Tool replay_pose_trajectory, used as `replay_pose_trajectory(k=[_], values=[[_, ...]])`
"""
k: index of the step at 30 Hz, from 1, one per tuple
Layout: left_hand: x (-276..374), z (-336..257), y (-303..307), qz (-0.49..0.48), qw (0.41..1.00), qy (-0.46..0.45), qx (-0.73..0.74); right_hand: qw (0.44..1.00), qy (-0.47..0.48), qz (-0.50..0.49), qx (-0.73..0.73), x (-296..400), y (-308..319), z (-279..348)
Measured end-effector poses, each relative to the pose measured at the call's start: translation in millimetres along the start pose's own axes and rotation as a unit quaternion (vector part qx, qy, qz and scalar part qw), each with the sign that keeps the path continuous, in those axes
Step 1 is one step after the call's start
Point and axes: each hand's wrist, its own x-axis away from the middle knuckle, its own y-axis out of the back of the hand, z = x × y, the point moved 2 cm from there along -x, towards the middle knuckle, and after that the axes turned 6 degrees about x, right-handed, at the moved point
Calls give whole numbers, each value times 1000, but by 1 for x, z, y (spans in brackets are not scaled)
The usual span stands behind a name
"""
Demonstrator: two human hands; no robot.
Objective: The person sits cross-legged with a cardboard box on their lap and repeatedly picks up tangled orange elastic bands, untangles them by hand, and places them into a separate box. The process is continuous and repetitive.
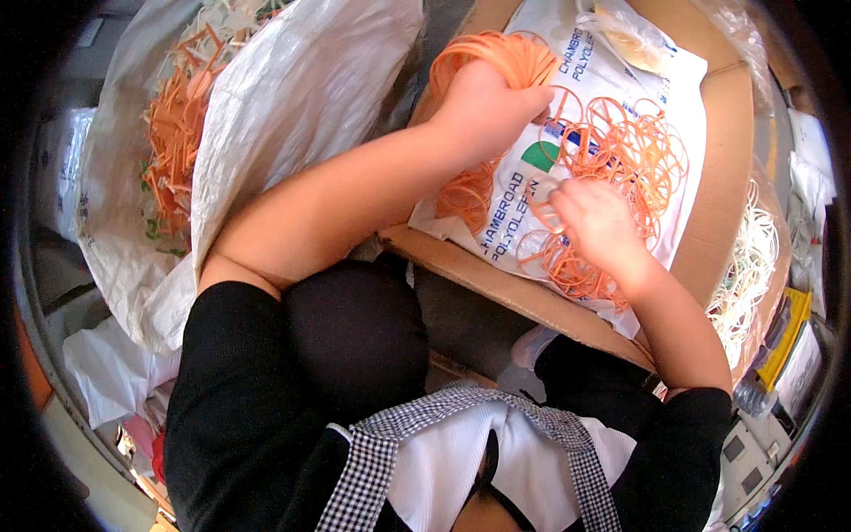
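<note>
My left hand (488, 110) grips a thick bundle of thin orange rings (459, 56), which fans out over the knuckles near the top of the view. Below and right of it, my right hand (595, 219) is blurred, fingers bent, over a loose tangle of the same orange rings (625, 146). Whether a ring is between those fingers I cannot tell. Another cluster of orange rings (465, 203) lies under my left forearm. All of these rings rest on a white plastic sack (502, 229) bearing printed writing, spread over a cardboard box (721, 153).
A large white woven sack (299, 86) at left holds orange plastic scraps (174, 126). White rings (748, 259) fill a container right of the box. A clear plastic bag (631, 40) with yellowish contents lies at the box's far end. A yellow object (788, 332) stands far right.
</note>
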Motion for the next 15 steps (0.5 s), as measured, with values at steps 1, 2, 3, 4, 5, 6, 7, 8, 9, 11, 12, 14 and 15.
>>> replay_pose_trajectory(k=[1, 2, 3, 4, 5, 6, 7, 8, 9, 11, 12, 14, 15], values=[[1, 3, -2, 21, 1000, 6, 9, 998, -26, -54, 21, -1, 27, 1], [3, 7, -5, 40, 999, 11, 13, 992, -49, -112, 41, -4, 50, 1], [6, 8, -8, 59, 998, 17, 16, 988, -55, -130, 63, -8, 67, 0], [12, 1, -16, 93, 989, 48, 109, 983, -64, -145, 88, -11, 82, 0], [15, -2, -23, 119, 971, 78, 193, 978, -73, -160, 112, -13, 91, -1], [17, -5, -30, 147, 944, 110, 275, 968, -74, -193, 140, -14, 95, -2], [20, -10, -37, 173, 908, 141, 354, 967, -79, -189, 149, -13, 98, -4], [22, -16, -37, 183, 891, 174, 377, 966, -84, -185, 157, -11, 100, -6], [21, -17, -37, 200, 900, 146, 359, 966, -88, -180, 162, -10, 101, -6], [19, -15, -38, 232, 913, 92, 323, 968, -89, -185, 141, -10, 104, -7], [20, -14, -38, 222, 921, 93, 307, 970, -90, -186, 128, -8, 103, -7], [16, -13, -38, 229, 931, 75, 275, 981, -127, -149, 10, -9, 96, -11], [15, -12, -39, 233, 935, 67, 260, 980, -146, -128, -49, -9, 92, -14]])
